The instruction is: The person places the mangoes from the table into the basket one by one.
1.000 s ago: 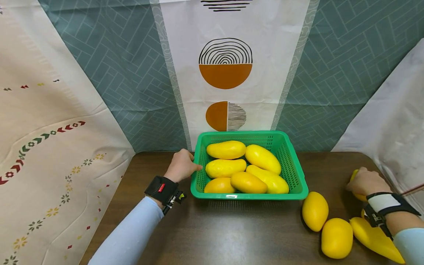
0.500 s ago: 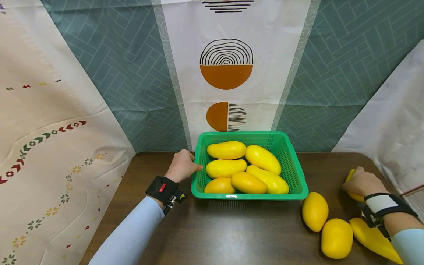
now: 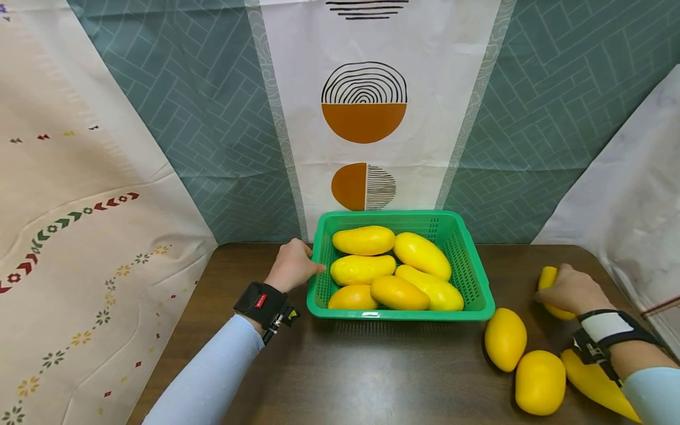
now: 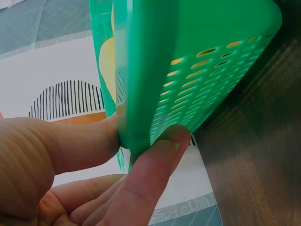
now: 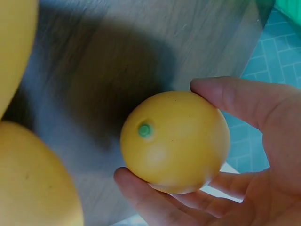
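A green plastic basket (image 3: 393,314) sits against the back wall, holding several yellow mangoes (image 3: 362,270). At its left side my left hand (image 3: 291,267) pinches the rim; in the left wrist view, the thumb lies inside and a finger presses the slotted outer wall (image 4: 202,80). Over on the right, my right hand (image 3: 576,289) grips a yellow mango (image 3: 547,278) between thumb and fingers. Seen in the right wrist view, this mango (image 5: 174,141) has a green stem nub and casts a shadow on the wood.
Near the basket's front right corner lie an upright-looking mango (image 3: 504,339), a blunt round one (image 3: 540,382) and a long one (image 3: 600,381) partly under my right forearm. The brown table (image 3: 382,372) ends at a patterned cloth (image 3: 255,147) behind and pale cloth on both sides.
My right hand has moved left toward the basket, carrying the mango with it. My left hand and the basket have stayed in place.
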Tool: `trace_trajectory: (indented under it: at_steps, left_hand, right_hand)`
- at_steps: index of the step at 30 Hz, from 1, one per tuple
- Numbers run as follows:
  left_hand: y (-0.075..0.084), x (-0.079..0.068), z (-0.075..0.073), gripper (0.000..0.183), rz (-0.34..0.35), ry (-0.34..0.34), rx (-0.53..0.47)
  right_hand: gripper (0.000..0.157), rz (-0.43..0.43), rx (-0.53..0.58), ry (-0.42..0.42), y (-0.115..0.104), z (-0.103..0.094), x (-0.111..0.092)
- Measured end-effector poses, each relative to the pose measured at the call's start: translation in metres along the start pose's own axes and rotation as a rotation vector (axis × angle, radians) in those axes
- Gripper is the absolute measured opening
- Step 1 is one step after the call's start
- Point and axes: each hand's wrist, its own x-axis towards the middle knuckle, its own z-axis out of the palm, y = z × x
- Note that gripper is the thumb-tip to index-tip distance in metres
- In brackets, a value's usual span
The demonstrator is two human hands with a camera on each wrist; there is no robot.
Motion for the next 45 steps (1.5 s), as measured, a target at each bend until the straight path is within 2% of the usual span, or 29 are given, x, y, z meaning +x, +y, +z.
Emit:
trace_trajectory:
  at_steps: [5, 12, 20, 27, 37, 45]
  left_hand:
    - [0.001, 0.000, -0.001, 0.024, 0.004, -0.005, -0.010]
    - [0.000, 0.000, -0.002, 0.025, 0.010, 0.002, -0.008]
    - [0.001, 0.001, -0.002, 0.025, 0.028, 0.009, -0.012]
    - [0.001, -0.001, -0.002, 0.025, 0.020, 0.009, -0.007]
    - [0.001, -0.001, 0.000, 0.026, 0.010, 0.015, -0.007]
    - [0.001, -0.002, 0.001, 0.028, 0.017, 0.023, 0.000]
  right_hand:
    - [0.087, -0.033, -0.009, 0.063, -0.012, 0.002, 0.003]
    - [0.084, -0.116, -0.012, 0.208, -0.032, -0.001, 0.010]
    - [0.085, -0.246, 0.050, 0.400, -0.068, -0.010, 0.011]
    - [0.089, -0.352, 0.045, 0.532, -0.102, -0.017, 0.008]
    - [0.089, -0.454, 0.023, 0.530, -0.145, -0.022, 0.006]
    - [0.086, -0.553, -0.013, 0.503, -0.171, -0.026, 0.011]
